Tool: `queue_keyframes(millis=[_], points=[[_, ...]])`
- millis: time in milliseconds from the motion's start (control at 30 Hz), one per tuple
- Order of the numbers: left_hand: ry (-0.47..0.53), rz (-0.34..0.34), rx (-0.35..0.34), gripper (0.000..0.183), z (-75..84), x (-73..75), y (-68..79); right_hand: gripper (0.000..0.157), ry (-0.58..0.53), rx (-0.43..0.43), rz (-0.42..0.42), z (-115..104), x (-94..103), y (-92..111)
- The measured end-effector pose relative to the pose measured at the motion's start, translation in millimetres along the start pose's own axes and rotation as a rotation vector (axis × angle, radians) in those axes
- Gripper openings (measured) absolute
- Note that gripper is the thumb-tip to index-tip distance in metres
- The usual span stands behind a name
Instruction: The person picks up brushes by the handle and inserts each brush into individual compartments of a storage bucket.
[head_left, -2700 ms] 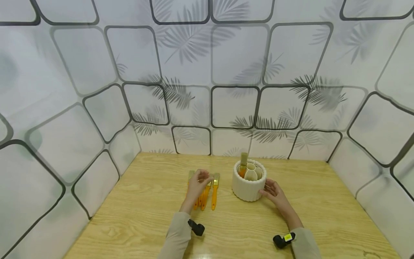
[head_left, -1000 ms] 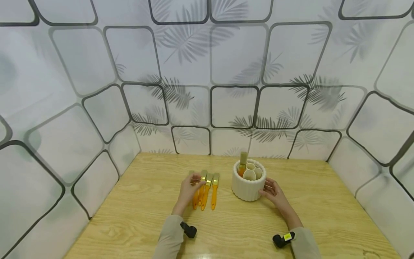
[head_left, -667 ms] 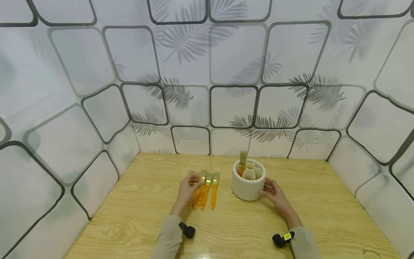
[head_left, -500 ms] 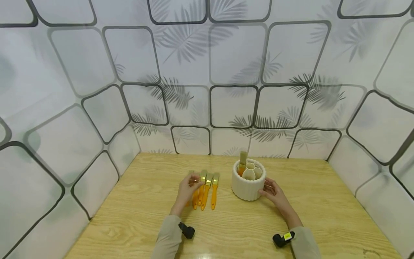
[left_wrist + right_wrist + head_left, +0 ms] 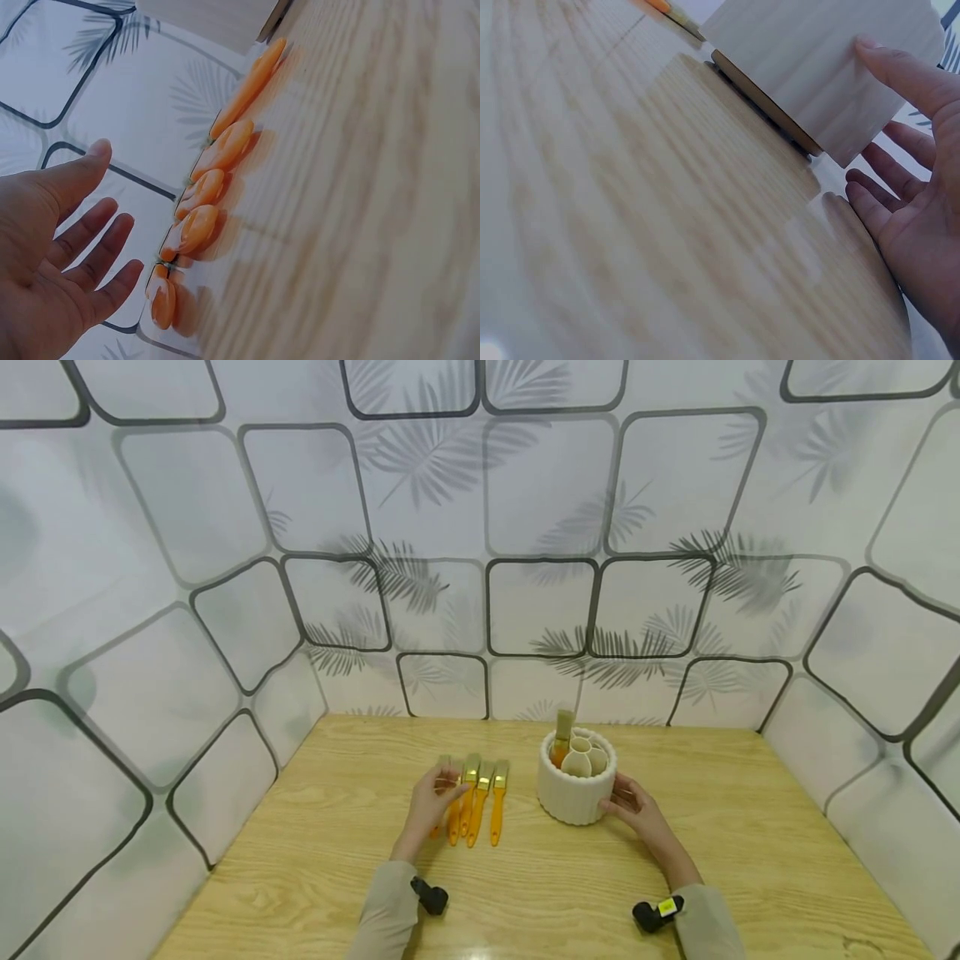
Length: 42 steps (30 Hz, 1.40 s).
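Several flat paintbrushes with orange handles (image 5: 497, 814) lie side by side on the wooden table, bristles pointing away. My left hand (image 5: 426, 803) hovers at the left end of this row and covers part of the leftmost brushes. In the left wrist view its fingers (image 5: 97, 255) are spread and loosely bent, holding nothing, beside the orange handle ends (image 5: 196, 229). A round white ribbed pot (image 5: 572, 802) stands to the right. My right hand (image 5: 637, 812) rests against its right side, thumb (image 5: 900, 71) on the wall. One paintbrush (image 5: 562, 731) stands upright inside the pot.
Cream tube-like compartments (image 5: 578, 762) fill the pot beside the standing brush. The light wooden table (image 5: 540, 893) runs back to a patterned wall (image 5: 442, 610) that encloses it on three sides. Black wrist cameras (image 5: 430, 896) sit on both sleeves.
My left hand has moved left and slightly toward me across the brushes, uncovering those on the right of the row. My right hand and the pot stay in place.
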<state>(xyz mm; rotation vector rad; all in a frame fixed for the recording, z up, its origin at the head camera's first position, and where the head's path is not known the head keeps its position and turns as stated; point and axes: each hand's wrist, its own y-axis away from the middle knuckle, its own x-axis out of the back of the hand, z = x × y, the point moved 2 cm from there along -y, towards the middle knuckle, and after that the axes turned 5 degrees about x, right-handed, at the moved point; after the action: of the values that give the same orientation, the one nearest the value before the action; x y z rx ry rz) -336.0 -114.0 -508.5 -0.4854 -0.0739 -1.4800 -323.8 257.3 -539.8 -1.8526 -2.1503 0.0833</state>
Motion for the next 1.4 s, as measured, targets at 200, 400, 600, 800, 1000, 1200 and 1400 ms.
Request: queue_keyframes(millis=[200,400,600,800,1000,1200,1400], points=[[-0.009,-0.001,0.005,0.028,-1.7,3.8,1.4,0.062,-0.007,0.002,-0.002,0.3,0.0,0.0],[0.003,0.009,0.015,0.03,-3.1,6.9,1.4,0.064,0.024,0.0,0.006,0.4,0.2,0.3],[0.011,0.006,0.014,0.032,-5.1,8.0,1.2,0.065,0.035,0.015,0.002,-0.2,1.1,0.8],[-0.002,0.0,0.033,0.03,-6.7,8.9,1.3,0.067,0.014,0.035,0.001,1.1,1.8,0.0],[-0.023,-0.006,0.051,0.028,-6.3,10.3,2.2,0.065,0.0,0.023,-0.01,0.1,1.8,0.6],[-0.072,0.001,0.051,0.03,-8.6,11.7,0.8,0.066,0.01,0.024,-0.023,-2.3,0.7,1.6],[-0.075,-0.003,0.081,0.031,-11.8,14.0,1.2,0.066,0.011,0.007,-0.021,-3.3,0.1,1.4]])
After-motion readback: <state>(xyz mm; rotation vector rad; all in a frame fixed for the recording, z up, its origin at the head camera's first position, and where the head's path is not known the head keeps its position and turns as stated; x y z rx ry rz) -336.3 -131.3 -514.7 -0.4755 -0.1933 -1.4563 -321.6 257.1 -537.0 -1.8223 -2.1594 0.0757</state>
